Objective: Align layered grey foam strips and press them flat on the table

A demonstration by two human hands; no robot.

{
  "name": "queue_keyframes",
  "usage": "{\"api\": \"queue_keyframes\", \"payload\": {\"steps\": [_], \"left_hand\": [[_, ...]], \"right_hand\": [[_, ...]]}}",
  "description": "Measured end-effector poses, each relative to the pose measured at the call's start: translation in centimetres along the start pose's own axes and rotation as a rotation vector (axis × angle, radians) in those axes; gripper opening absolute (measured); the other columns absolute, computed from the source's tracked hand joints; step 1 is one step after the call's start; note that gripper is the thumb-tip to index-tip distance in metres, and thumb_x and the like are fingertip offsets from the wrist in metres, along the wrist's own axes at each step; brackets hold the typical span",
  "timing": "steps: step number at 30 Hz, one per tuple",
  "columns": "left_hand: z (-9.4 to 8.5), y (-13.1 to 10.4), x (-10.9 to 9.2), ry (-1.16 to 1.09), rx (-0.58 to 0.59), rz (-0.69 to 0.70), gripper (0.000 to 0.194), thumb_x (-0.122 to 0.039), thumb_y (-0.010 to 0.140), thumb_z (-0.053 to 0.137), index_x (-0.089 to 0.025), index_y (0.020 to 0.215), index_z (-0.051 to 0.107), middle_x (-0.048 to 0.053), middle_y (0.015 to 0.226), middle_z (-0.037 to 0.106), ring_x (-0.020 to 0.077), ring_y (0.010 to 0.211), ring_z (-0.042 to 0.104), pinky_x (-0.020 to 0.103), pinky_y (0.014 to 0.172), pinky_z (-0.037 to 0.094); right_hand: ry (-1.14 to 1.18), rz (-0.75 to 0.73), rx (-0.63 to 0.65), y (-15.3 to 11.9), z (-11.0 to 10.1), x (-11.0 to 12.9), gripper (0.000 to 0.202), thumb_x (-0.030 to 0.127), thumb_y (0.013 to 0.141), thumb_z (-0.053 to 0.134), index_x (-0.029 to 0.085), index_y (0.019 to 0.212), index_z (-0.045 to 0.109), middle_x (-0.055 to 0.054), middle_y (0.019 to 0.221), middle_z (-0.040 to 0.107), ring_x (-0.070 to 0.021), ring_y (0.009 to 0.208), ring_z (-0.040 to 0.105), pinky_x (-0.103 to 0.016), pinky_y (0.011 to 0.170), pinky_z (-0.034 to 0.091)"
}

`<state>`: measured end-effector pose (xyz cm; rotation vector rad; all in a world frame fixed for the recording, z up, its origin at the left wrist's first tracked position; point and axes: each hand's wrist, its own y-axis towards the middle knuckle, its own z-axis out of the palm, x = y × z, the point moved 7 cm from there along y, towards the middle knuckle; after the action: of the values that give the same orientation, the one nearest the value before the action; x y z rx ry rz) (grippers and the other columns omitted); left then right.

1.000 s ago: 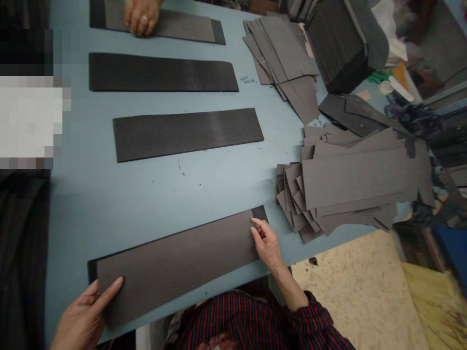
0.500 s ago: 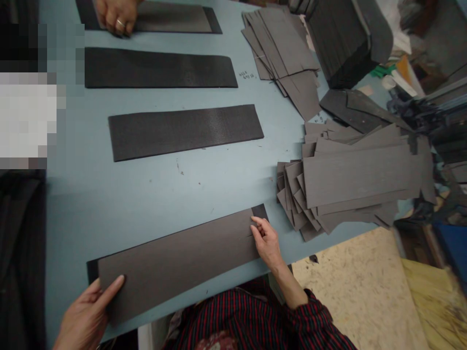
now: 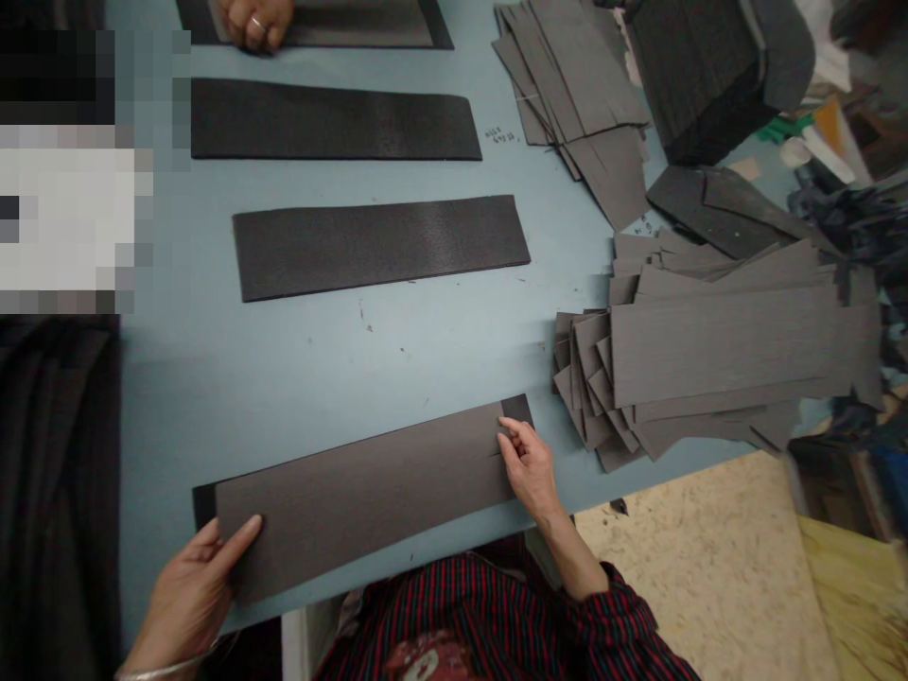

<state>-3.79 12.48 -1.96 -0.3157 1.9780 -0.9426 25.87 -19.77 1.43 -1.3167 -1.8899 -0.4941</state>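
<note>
A long grey strip (image 3: 369, 487) lies on top of a black strip (image 3: 204, 506) at the near edge of the table. The black ends show past the grey at both sides. My left hand (image 3: 185, 582) grips the left end, its thumb flat on the grey surface and its other fingers at the edge, partly hidden. At the right end, my right hand (image 3: 529, 463) has its thumb and index finger bent close together on the grey strip's edge, beside the exposed black end.
Two black strips (image 3: 383, 248) lie farther up the blue table (image 3: 340, 378). Another person's hand (image 3: 256, 21) rests on a grey-topped strip at the far end. On the right are loose grey strips (image 3: 709, 350), a second grey pile (image 3: 567, 71) and a tall black stack (image 3: 699, 76).
The whole view has shifted slightly, moving everything a little rightward in the picture. Both my hands keep about the same places on the grey strip.
</note>
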Motion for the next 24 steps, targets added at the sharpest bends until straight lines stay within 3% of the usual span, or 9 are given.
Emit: {"api": "queue_keyframes", "payload": {"steps": [3, 7, 14, 24], "left_hand": [[-0.3, 1.1, 1.7, -0.081, 0.041, -0.058, 0.057, -0.045, 0.041, 0.086, -0.025, 0.091, 0.069, 0.000, 0.097, 0.073, 0.0215, 0.095, 0.066, 0.030, 0.085, 0.054], [0.0, 1.8, 2.4, -0.147, 0.170, -0.005, 0.061, -0.043, 0.055, 0.084, -0.020, 0.107, 0.064, 0.005, 0.102, 0.072, 0.0218, 0.091, 0.068, 0.032, 0.082, 0.056], [0.5, 1.4, 1.6, -0.199, 0.247, 0.063, 0.061, -0.044, 0.061, 0.082, -0.016, 0.111, 0.061, 0.009, 0.099, 0.072, 0.0236, 0.085, 0.069, 0.035, 0.078, 0.055], [0.1, 1.5, 1.7, -0.216, 0.246, 0.052, 0.041, -0.040, 0.066, 0.079, -0.017, 0.097, 0.064, 0.005, 0.090, 0.073, 0.0184, 0.078, 0.068, 0.028, 0.073, 0.054]], "right_hand": [[-0.025, -0.015, 0.005, 0.2, 0.0, 0.2, 0.026, 0.030, 0.092, 0.049, 0.022, 0.115, 0.060, 0.000, 0.080, 0.052, -0.0135, 0.068, 0.048, -0.028, 0.068, 0.042], [-0.041, -0.016, 0.013, 0.2, 0.1, 0.1, 0.028, 0.032, 0.091, 0.051, 0.022, 0.115, 0.060, 0.000, 0.078, 0.052, -0.0132, 0.066, 0.049, -0.028, 0.067, 0.042], [-0.052, 0.000, 0.012, 0.4, 0.4, -1.0, 0.034, 0.039, 0.088, 0.055, 0.023, 0.118, 0.060, 0.000, 0.078, 0.055, -0.0131, 0.065, 0.050, -0.029, 0.067, 0.044], [-0.107, 0.021, -0.009, 0.4, 0.3, -1.3, 0.042, 0.047, 0.085, 0.057, 0.021, 0.117, 0.062, -0.002, 0.079, 0.060, -0.0137, 0.064, 0.053, -0.029, 0.068, 0.044]]}}
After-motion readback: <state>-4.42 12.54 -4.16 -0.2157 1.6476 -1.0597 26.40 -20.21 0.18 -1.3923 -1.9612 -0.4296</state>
